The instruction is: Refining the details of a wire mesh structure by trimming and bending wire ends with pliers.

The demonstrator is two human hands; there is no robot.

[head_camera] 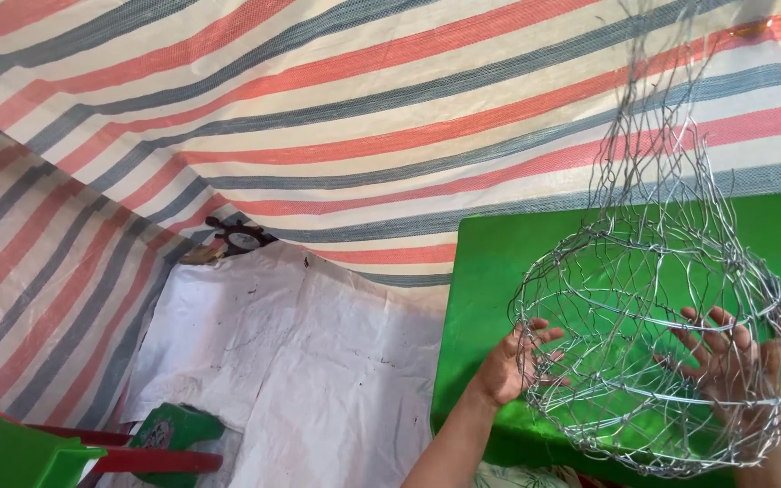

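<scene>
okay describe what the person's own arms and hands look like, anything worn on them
Both are bare. The left hand and its forearm show no glove, sleeve, watch or ring. The right hand is seen through wire mesh, also ungloved, with no jewellery that can be made out. A patterned garment shows at the bottom edge.

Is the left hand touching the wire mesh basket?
Touching. The head view shows the left hand against the outside of the wire mesh basket, its fingers curled onto the wires.
</scene>
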